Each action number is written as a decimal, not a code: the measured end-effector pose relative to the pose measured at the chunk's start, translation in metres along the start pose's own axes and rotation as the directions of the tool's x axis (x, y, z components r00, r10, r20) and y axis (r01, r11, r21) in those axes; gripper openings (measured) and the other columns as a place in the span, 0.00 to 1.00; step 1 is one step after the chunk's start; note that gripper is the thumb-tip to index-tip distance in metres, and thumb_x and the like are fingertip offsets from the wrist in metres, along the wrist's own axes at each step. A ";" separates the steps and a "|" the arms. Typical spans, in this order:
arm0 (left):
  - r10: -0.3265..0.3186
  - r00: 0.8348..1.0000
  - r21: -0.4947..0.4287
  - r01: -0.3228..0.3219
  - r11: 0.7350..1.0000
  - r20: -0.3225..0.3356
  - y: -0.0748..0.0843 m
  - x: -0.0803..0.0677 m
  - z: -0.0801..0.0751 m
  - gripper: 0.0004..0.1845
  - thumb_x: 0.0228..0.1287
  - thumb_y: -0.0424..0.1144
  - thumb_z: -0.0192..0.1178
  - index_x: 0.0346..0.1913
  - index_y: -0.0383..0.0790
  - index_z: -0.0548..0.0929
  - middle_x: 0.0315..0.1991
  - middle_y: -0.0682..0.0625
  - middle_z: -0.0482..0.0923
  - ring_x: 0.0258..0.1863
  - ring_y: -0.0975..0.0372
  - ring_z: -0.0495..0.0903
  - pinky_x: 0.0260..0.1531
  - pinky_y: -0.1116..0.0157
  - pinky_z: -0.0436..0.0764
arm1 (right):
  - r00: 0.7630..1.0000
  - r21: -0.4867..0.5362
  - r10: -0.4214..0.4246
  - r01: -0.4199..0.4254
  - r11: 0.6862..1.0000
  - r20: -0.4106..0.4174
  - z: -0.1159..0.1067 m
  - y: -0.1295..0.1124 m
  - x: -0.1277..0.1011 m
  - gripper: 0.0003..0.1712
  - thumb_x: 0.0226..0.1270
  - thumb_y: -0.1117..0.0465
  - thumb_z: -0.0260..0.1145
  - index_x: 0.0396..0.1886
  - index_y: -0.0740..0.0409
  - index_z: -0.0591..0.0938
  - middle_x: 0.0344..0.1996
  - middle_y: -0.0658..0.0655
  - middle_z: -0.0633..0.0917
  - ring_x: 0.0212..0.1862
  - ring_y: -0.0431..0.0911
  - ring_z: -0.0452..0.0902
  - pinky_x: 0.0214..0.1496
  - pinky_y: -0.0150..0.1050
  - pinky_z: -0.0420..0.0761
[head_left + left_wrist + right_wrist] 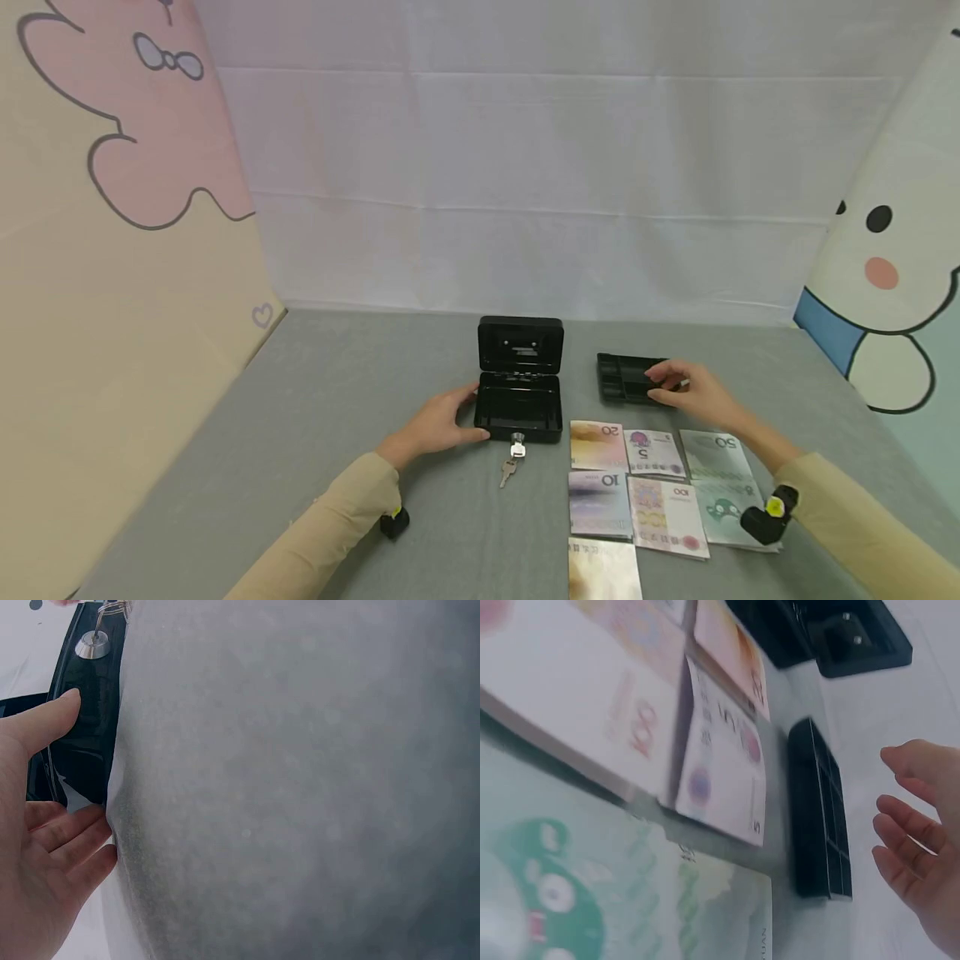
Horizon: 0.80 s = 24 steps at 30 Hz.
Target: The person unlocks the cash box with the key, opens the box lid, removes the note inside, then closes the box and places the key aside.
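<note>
the left hand (pixel 438 425) rested with relaxed fingers against the left side of the open black cash box (pixel 519 408) at mid-table, a key (pixel 516 450) hanging in its front lock. the right hand (pixel 693 392) hovered open, fingers loose, just over the black tray (pixel 622 377) to the box's right, holding nothing. play notes (pixel 652 487) lay in rows near the front edge.

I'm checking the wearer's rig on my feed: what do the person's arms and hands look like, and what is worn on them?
Both arms wear long beige sleeves down to the wrists. The left hand and right hand are bare: no gloves, and no rings that I can make out. Under each wrist sits a small black camera unit with a yellow marking, the left one and the right one. No cables show.
</note>
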<state>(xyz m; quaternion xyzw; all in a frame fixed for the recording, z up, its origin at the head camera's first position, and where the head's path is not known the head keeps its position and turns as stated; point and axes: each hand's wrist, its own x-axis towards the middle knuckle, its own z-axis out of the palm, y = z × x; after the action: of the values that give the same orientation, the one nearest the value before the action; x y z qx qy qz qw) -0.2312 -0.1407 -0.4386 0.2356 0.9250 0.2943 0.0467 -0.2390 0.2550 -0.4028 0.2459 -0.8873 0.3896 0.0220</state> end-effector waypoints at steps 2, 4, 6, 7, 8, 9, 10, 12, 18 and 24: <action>0.009 1.000 -0.003 -0.009 1.000 -0.004 0.000 -0.001 0.000 0.45 0.51 0.54 0.64 0.66 0.31 0.60 0.57 0.38 0.70 0.55 0.50 0.71 0.54 0.52 0.69 | 1.000 -0.056 0.014 -0.014 0.998 0.000 0.000 0.005 0.007 0.15 0.58 0.67 0.64 0.44 0.71 0.77 0.38 0.66 0.79 0.34 0.44 0.74 0.32 0.34 0.76; 0.006 1.000 -0.003 -0.006 1.000 -0.003 0.000 -0.001 0.000 0.45 0.51 0.53 0.65 0.66 0.31 0.60 0.57 0.38 0.70 0.55 0.50 0.72 0.54 0.53 0.69 | 1.000 -0.109 0.029 -0.028 0.994 0.011 0.001 0.010 0.013 0.16 0.58 0.67 0.64 0.45 0.71 0.77 0.39 0.66 0.80 0.35 0.48 0.75 0.34 0.37 0.76; -0.012 1.000 -0.019 0.012 1.000 0.006 0.000 0.000 0.000 0.45 0.50 0.52 0.66 0.66 0.32 0.60 0.58 0.39 0.70 0.56 0.51 0.71 0.55 0.53 0.68 | 0.999 -0.152 0.039 -0.035 0.988 0.028 0.002 0.014 0.017 0.16 0.58 0.66 0.64 0.45 0.71 0.78 0.39 0.66 0.80 0.36 0.51 0.75 0.35 0.40 0.76; -0.018 1.000 -0.020 0.018 1.000 0.008 0.001 0.001 0.000 0.44 0.50 0.51 0.66 0.66 0.32 0.60 0.58 0.39 0.70 0.56 0.52 0.71 0.55 0.53 0.69 | 0.999 -0.167 0.042 -0.036 0.985 0.033 0.003 0.017 0.019 0.16 0.58 0.66 0.64 0.44 0.71 0.78 0.39 0.66 0.80 0.37 0.52 0.76 0.36 0.41 0.76; -0.021 1.000 -0.014 0.021 1.000 0.008 0.000 0.001 0.000 0.44 0.50 0.50 0.66 0.66 0.32 0.60 0.58 0.39 0.70 0.56 0.52 0.71 0.55 0.54 0.69 | 0.998 -0.176 0.042 -0.035 0.984 0.037 0.004 0.019 0.021 0.16 0.57 0.67 0.65 0.44 0.71 0.78 0.39 0.66 0.80 0.37 0.53 0.76 0.36 0.43 0.76; -0.029 1.000 -0.011 0.029 1.000 0.011 0.000 0.001 0.000 0.44 0.49 0.50 0.66 0.66 0.33 0.60 0.58 0.40 0.70 0.56 0.52 0.71 0.55 0.54 0.69 | 0.998 -0.186 0.041 -0.033 0.982 0.040 0.005 0.021 0.023 0.16 0.57 0.67 0.65 0.44 0.71 0.78 0.39 0.66 0.80 0.37 0.54 0.76 0.37 0.45 0.76; -0.031 0.999 -0.008 0.031 0.999 0.012 0.000 0.001 0.000 0.44 0.49 0.50 0.67 0.66 0.33 0.60 0.58 0.40 0.70 0.56 0.53 0.71 0.55 0.54 0.69 | 0.998 -0.196 0.041 -0.032 0.980 0.042 0.006 0.023 0.024 0.15 0.57 0.67 0.65 0.43 0.71 0.78 0.39 0.66 0.80 0.38 0.54 0.75 0.38 0.46 0.76; -0.039 0.999 -0.004 0.039 0.999 0.014 0.001 0.001 0.000 0.44 0.49 0.50 0.67 0.66 0.34 0.60 0.58 0.41 0.70 0.56 0.53 0.71 0.55 0.55 0.69 | 0.998 -0.214 0.038 -0.028 0.977 0.044 0.007 0.027 0.026 0.15 0.56 0.67 0.65 0.42 0.71 0.78 0.38 0.66 0.80 0.37 0.54 0.75 0.39 0.48 0.75; -0.045 0.999 -0.005 0.045 0.999 0.018 0.001 0.001 0.000 0.44 0.49 0.50 0.67 0.66 0.33 0.61 0.58 0.40 0.71 0.56 0.53 0.71 0.56 0.55 0.68 | 0.999 -0.272 0.026 -0.013 0.962 0.043 0.009 0.033 0.028 0.07 0.55 0.69 0.65 0.35 0.67 0.81 0.32 0.60 0.81 0.35 0.53 0.76 0.37 0.49 0.75; -0.038 0.999 -0.006 0.039 0.999 0.018 0.001 0.001 0.000 0.44 0.49 0.50 0.66 0.66 0.33 0.60 0.57 0.41 0.71 0.56 0.54 0.71 0.56 0.55 0.68 | 0.999 -0.312 -0.013 0.025 0.950 0.041 0.011 0.037 0.028 0.03 0.54 0.71 0.65 0.30 0.64 0.83 0.29 0.57 0.82 0.32 0.50 0.77 0.36 0.48 0.76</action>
<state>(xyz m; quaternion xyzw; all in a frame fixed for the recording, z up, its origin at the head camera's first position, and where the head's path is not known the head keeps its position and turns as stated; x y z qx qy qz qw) -0.2320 -0.1398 -0.4381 0.2203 0.9280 0.2942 0.0615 -0.2790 0.2564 -0.4294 0.2555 -0.9355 0.2393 0.0473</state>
